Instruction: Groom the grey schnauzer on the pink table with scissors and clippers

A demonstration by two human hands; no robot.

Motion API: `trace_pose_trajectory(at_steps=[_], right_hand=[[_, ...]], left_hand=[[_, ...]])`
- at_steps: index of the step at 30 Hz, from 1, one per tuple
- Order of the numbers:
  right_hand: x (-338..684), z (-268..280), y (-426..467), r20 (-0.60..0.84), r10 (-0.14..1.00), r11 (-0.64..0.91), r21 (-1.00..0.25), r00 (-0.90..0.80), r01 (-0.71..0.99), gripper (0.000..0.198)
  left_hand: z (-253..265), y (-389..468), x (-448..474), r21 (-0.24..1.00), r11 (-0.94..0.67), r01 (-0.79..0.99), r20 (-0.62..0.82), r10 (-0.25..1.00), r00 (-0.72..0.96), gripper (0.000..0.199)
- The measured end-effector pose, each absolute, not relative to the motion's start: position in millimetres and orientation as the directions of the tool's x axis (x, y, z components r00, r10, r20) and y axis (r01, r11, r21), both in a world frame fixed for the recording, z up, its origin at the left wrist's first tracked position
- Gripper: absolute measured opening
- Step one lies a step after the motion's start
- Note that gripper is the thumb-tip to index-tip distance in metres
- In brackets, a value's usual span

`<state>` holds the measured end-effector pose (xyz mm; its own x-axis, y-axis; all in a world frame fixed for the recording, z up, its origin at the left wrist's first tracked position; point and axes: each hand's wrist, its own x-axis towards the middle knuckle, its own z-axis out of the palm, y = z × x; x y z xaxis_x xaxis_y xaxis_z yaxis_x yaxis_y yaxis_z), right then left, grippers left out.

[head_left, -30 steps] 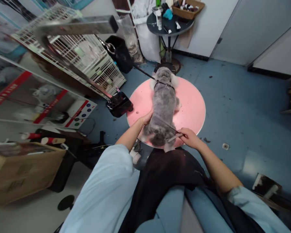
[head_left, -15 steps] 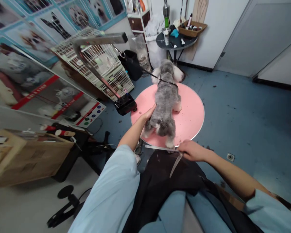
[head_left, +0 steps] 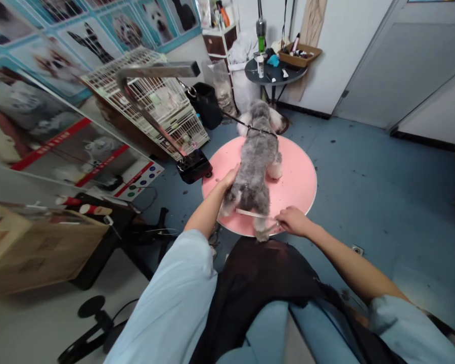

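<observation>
A grey dog (head_left: 255,156) with white ears and pale legs stands on a round pink grooming table (head_left: 299,172), its rear toward me. My left hand (head_left: 230,178) holds the dog's left flank near the hind leg; the fingertips are partly hidden against its body. In my right hand (head_left: 293,221) is a pair of grooming scissors (head_left: 252,214), gripped by the handles. One long blade lies level across the back of the hind legs, just below the tail; the other is blurred. A black lead (head_left: 233,118) runs from the dog's harness to the left.
A metal grooming arm (head_left: 155,70) with a black clamp (head_left: 193,166) rises at the table's left edge. White wire cages (head_left: 167,108) stand behind it. Farther back is a dark round side table (head_left: 296,76) with bottles and a brown tray (head_left: 301,55). A wooden box (head_left: 41,253) sits at left.
My right hand has moved up and forward with the scissors, from near my apron to the dog's hind legs. The blades look less widely spread. My left hand stays on the flank.
</observation>
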<state>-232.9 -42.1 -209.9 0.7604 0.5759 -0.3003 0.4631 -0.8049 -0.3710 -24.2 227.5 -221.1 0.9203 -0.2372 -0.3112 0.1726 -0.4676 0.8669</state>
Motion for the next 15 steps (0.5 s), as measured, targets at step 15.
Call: trace_pose_trajectory(at_steps=[15], right_hand=[[-259, -213, -31, -0.590, 0.563, -0.826, -0.377, 0.580, 0.418, 0.023]], left_hand=[[-243, 231, -25, 0.875, -0.433, 0.216, -0.289, -0.110, 0.951, 0.054]])
